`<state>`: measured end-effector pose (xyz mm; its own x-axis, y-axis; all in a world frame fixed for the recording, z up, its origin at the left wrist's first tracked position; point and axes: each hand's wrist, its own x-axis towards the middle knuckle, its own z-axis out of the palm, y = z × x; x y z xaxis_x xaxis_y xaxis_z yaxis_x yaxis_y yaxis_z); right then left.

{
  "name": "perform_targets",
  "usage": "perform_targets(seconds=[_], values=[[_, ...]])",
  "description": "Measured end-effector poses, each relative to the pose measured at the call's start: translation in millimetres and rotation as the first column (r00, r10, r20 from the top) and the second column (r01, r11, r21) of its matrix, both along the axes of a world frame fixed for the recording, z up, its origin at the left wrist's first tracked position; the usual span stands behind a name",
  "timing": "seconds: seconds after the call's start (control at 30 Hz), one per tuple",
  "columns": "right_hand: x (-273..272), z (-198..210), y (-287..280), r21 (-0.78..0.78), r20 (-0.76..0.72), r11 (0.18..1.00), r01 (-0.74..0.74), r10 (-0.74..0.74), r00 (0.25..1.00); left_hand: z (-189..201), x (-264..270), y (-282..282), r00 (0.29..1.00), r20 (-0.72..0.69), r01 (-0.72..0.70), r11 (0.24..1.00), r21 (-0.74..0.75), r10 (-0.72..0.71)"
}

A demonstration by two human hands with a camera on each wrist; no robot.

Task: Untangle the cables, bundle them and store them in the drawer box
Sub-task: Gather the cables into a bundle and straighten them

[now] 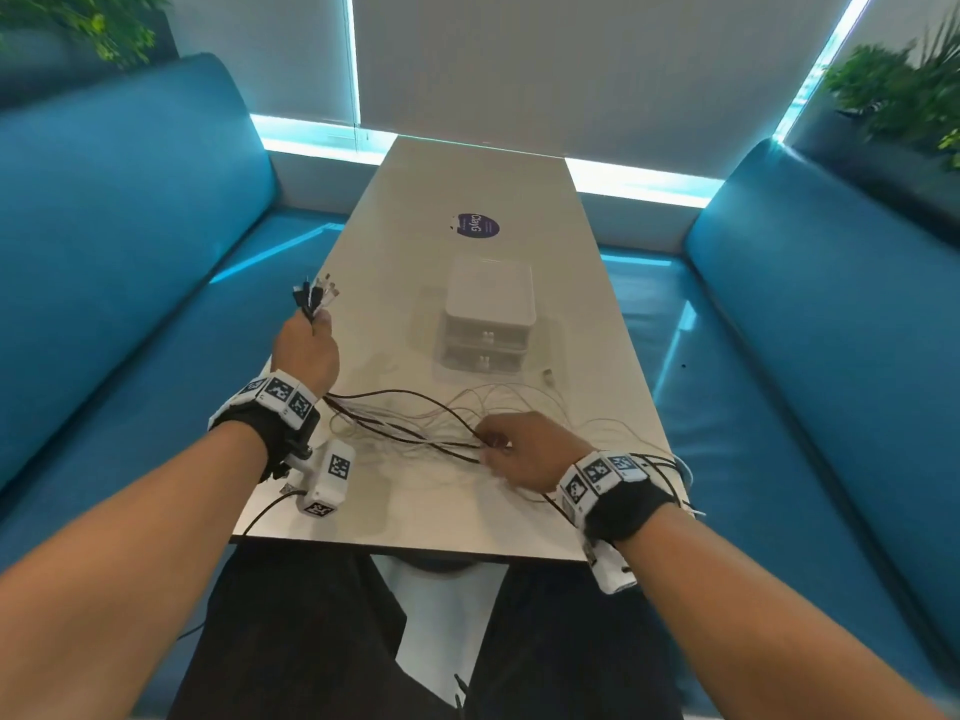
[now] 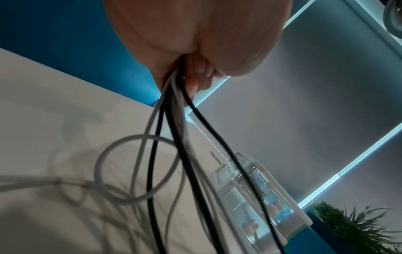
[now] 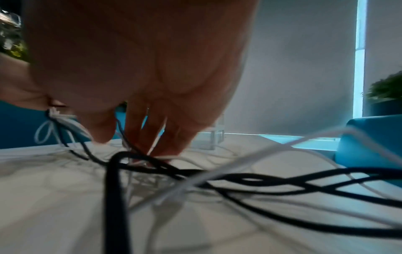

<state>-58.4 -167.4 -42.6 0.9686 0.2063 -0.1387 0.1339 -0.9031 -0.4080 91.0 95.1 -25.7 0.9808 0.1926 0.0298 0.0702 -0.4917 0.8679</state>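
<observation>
Several black and white cables (image 1: 415, 428) lie tangled across the near part of the table. My left hand (image 1: 307, 345) is raised at the table's left edge and grips a bunch of cable ends, whose connectors (image 1: 314, 293) stick up out of the fist. In the left wrist view the cables (image 2: 172, 120) hang down from that hand (image 2: 195, 43). My right hand (image 1: 514, 446) lies on the tangle, with its fingers (image 3: 152, 130) curled down among the strands and holding some of them. The clear drawer box (image 1: 488, 314) stands mid-table beyond both hands, both drawers closed.
The pale table (image 1: 467, 189) is long and narrow, with a round purple sticker (image 1: 477, 226) behind the box. A loose connector (image 1: 548, 375) lies near the box's front right. Blue sofas (image 1: 130, 226) (image 1: 805, 330) flank the table. Some cables hang over the near right edge (image 1: 675, 470).
</observation>
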Motion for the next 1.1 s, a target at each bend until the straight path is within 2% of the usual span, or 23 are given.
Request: perform_targets(seconds=[0.1, 0.2, 0.3, 0.53, 0.63, 0.7, 0.8, 1.0, 1.1], values=[[4, -8, 4, -0.184, -0.02, 0.983, -0.002, -0.001, 1.0, 6, 2, 5, 1.0, 0.023, -0.015, 1.0, 0.003, 0.015], [7, -6, 3, -0.394, -0.024, 0.916, 0.077, -0.094, 0.995, 13, 2, 8, 0.998, 0.054, -0.032, 0.999, -0.01, 0.033], [7, -1, -2, -0.506, -0.038, 0.851, 0.141, -0.186, 0.982, 20, -1, 1, 0.997, 0.072, -0.026, 0.999, 0.042, 0.023], [-9, 9, -59, -0.502, 0.031, 0.8, 0.327, -0.362, 0.932, 22, 1, 1, 0.996, 0.085, -0.04, 0.995, 0.088, 0.032], [-15, 1, -76, -0.533, 0.019, 0.777, 0.335, -0.384, 0.923, 21, -4, -6, 0.997, 0.077, -0.022, 0.996, 0.091, 0.015], [-23, -2, -92, -0.61, -0.006, 0.726, 0.318, -0.406, 0.914, 20, -2, -2, 0.997, 0.07, -0.034, 0.996, 0.087, 0.028], [-32, 2, -116, -0.644, 0.005, 0.677, 0.356, -0.462, 0.887, 18, 2, 11, 0.996, 0.052, -0.07, 0.995, 0.068, 0.067], [-27, 4, -125, -0.627, -0.006, 0.679, 0.381, -0.494, 0.87, 14, -4, 10, 0.998, 0.046, -0.057, 0.996, 0.074, 0.053], [-31, 6, -133, -0.585, -0.055, 0.676, 0.448, -0.584, 0.81, 14, -1, 19, 0.996, 0.05, -0.076, 0.994, 0.074, 0.072]])
